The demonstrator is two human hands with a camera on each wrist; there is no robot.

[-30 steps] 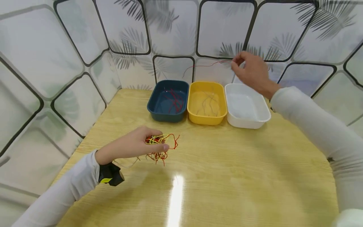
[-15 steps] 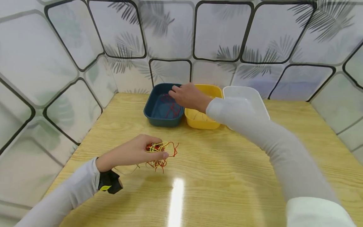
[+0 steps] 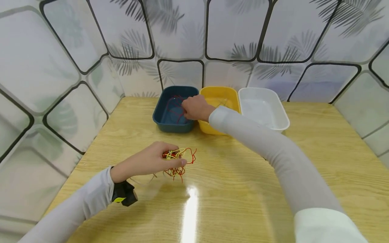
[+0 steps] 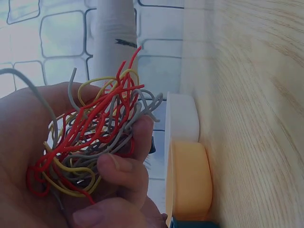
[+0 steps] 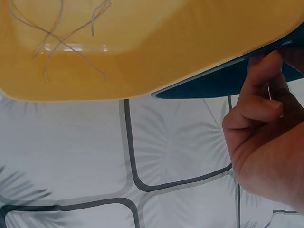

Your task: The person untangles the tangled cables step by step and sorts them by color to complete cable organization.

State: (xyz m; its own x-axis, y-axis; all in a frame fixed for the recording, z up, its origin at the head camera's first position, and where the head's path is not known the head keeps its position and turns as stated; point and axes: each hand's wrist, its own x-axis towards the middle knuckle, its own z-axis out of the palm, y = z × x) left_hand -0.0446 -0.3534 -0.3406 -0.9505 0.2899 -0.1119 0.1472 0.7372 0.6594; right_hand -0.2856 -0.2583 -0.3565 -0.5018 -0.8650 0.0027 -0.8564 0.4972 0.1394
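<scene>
My left hand holds a tangled bundle of thin red, yellow and grey wires above the table. In the left wrist view, its fingers curl round the wires, whose loose ends stick out past the fingertips. My right hand reaches over the right rim of the dark blue bin, thumb and finger pinched together at a red wire. Several red wires lie in that bin, partly behind the hand. The right wrist view shows the right hand with curled fingers at the blue bin's edge.
A yellow bin with a few thin grey wires stands beside the blue one, partly covered by the right forearm. To its right is a white bin. All three line the back of the wooden table, before a patterned wall.
My right hand has swung left from above the white bin, carrying a red wire, and lowered into the blue bin. The left hand keeps its bundle in nearly the same place.
</scene>
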